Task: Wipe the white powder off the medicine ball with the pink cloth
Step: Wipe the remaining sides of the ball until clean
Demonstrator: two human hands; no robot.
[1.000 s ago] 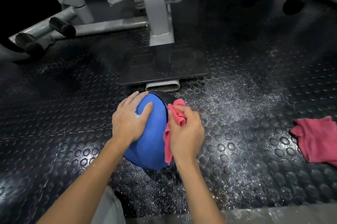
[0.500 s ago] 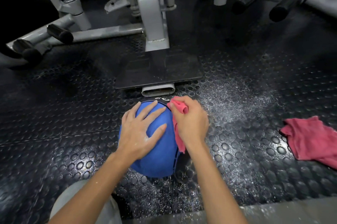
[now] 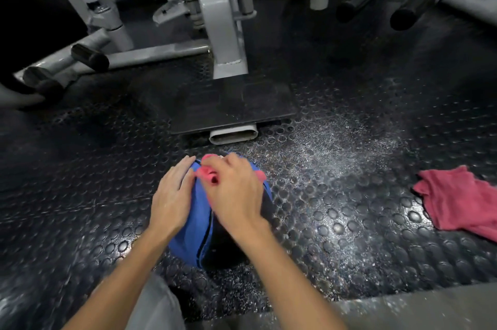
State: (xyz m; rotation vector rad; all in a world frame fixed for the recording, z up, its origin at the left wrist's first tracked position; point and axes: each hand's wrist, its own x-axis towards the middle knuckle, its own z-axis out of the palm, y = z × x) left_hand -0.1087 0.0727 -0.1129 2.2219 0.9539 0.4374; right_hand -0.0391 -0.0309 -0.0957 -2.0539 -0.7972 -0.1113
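Note:
A blue and black medicine ball [image 3: 197, 233] rests on the studded black rubber floor just in front of me. My left hand [image 3: 172, 196] lies flat on the ball's upper left side, fingers spread. My right hand [image 3: 236, 192] presses a bunched pink cloth [image 3: 209, 175] against the top of the ball; most of the cloth is hidden under the palm, with a bit showing at the right edge. The ball's top is covered by both hands.
White powder [image 3: 330, 146] is scattered over the floor right of and in front of the ball. A second pink cloth [image 3: 457, 200] lies on the floor at the right. A grey gym machine [image 3: 223, 33] with a black base plate [image 3: 231, 109] stands behind the ball.
My right hand with the cloth has moved from the ball's right side up over its top and leftward. My left hand has slid to the ball's left side, and more black panel shows.

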